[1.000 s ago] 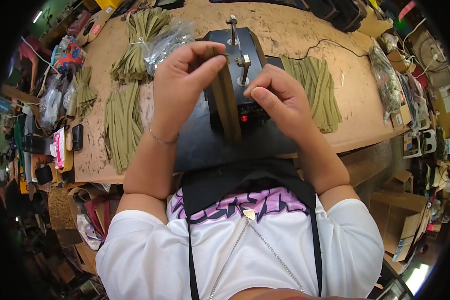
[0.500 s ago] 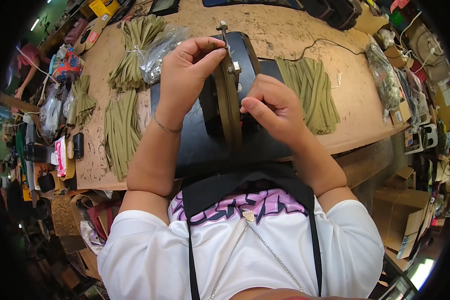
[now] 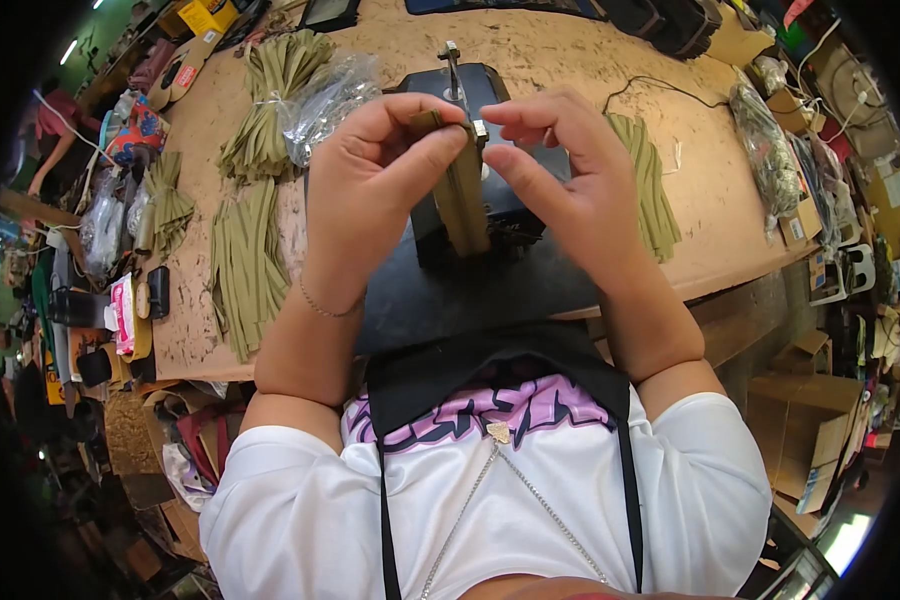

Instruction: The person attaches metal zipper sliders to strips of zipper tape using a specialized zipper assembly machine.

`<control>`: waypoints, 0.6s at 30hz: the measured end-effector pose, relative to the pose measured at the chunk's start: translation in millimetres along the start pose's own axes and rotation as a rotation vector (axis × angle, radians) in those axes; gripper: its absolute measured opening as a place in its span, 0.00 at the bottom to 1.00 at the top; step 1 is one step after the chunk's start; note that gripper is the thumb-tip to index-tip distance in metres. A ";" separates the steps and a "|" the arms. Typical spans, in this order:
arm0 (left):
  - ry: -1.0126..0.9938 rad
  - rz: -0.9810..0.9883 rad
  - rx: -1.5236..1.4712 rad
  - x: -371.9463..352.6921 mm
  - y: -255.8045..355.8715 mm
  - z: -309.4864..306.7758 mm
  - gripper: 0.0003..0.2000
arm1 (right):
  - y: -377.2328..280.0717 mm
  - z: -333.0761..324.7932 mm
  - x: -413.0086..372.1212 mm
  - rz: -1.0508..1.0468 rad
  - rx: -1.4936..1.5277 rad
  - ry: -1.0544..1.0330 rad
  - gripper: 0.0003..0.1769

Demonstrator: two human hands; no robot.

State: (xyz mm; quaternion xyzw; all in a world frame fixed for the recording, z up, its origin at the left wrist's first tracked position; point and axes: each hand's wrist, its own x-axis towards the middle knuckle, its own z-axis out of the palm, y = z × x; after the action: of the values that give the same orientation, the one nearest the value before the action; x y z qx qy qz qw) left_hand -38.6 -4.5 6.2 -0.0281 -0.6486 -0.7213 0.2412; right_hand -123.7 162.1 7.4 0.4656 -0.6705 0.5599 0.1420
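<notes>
My left hand pinches the upper end of an olive-green zipper between thumb and forefinger. The strip hangs down toward me over a black bench machine. An upright metal rod rises from the machine just beyond my left fingertips. Beside the pinched end sits a small shiny metal piece. My right hand is open at the right of that piece, thumb and fingers apart and pointing at it.
Flat olive zippers lie left of the machine, with a tied bundle behind them and a clear plastic bag alongside. More zippers lie on the right, partly behind my right hand. A black cable crosses the wooden table.
My left hand has come lower and nearer with the zipper end. My right hand has risen from the machine's right side toward the zipper's top, its curled fingers now spread.
</notes>
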 end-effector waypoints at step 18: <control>0.081 0.040 0.237 15.8 -12.3 -8.5 0.08 | 18.6 -0.4 -13.7 0.106 0.132 -0.160 0.11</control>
State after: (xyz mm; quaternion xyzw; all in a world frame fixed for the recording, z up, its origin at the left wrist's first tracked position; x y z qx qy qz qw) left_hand -55.0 -17.0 -0.9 0.0168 -0.7183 -0.6352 0.2834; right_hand -131.1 167.8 -13.7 0.4811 -0.6650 0.5706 0.0271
